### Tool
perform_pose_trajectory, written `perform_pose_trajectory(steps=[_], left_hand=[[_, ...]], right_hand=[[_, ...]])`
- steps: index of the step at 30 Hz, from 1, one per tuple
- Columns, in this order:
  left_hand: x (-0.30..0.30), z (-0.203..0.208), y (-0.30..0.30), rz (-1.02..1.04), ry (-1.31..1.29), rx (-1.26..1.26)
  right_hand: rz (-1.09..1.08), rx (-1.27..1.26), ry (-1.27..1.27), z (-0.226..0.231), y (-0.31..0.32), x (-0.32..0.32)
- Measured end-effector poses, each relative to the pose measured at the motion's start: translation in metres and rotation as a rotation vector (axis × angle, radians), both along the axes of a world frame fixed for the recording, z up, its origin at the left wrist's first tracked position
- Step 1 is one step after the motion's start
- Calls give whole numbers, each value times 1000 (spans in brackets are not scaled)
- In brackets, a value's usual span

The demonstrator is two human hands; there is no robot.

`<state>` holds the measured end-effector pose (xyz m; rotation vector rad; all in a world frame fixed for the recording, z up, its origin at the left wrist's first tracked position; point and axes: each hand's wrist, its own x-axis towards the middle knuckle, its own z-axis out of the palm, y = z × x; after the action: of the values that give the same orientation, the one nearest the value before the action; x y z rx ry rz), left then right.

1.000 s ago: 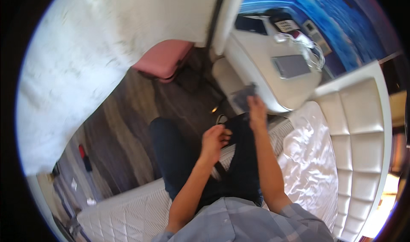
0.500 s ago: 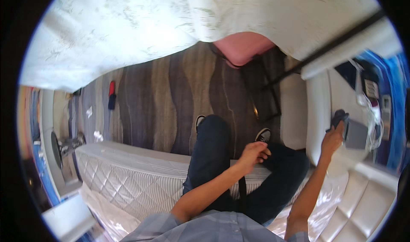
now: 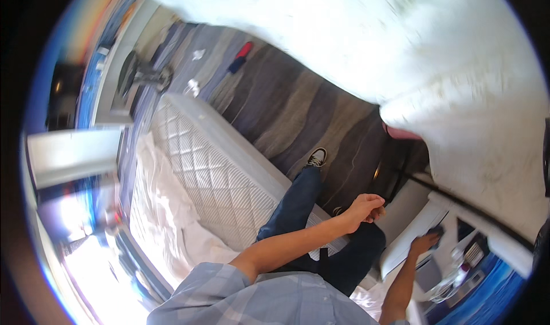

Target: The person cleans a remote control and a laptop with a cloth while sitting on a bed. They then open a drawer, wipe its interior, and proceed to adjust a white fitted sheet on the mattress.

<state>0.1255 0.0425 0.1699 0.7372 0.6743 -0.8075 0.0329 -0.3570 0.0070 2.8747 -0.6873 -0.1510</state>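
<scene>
head view: seated on the edge of a quilted white mattress (image 3: 212, 176), legs in dark jeans (image 3: 298, 210) stretched toward a streaked grey-brown floor (image 3: 286, 107). left hand (image 3: 366, 207) hanging over the knees, fingers (image 3: 379, 211) curled loosely into a half fist, pinching nothing visible. right hand (image 3: 425, 243) reaching out low to the right, fingers laid on a small dark flat object (image 3: 436, 231) at the near edge of a white bedside table (image 3: 412, 239); too small and blurred to tell whether spread or closed around it. just beyond those fingertips, a grey tablet-like slab (image 3: 428, 273) and tangled white cables (image 3: 452, 282) on the same tabletop. above the left knuckles, a pink stool seat (image 3: 401, 133) tucked under a big white sheet (image 3: 429, 55). far past the left fingers, a sneaker (image 3: 317, 156) on the floor.
</scene>
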Motion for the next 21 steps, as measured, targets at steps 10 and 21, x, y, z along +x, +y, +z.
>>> perform_pose_trajectory(steps=[10, 21], left_hand=[[38, 119, 99, 253, -34, 51], [25, 136, 346, 545, 137, 194]], right_hand=[[-454, 1290, 266, 137, 149, 80], [518, 872, 501, 195, 439, 183]])
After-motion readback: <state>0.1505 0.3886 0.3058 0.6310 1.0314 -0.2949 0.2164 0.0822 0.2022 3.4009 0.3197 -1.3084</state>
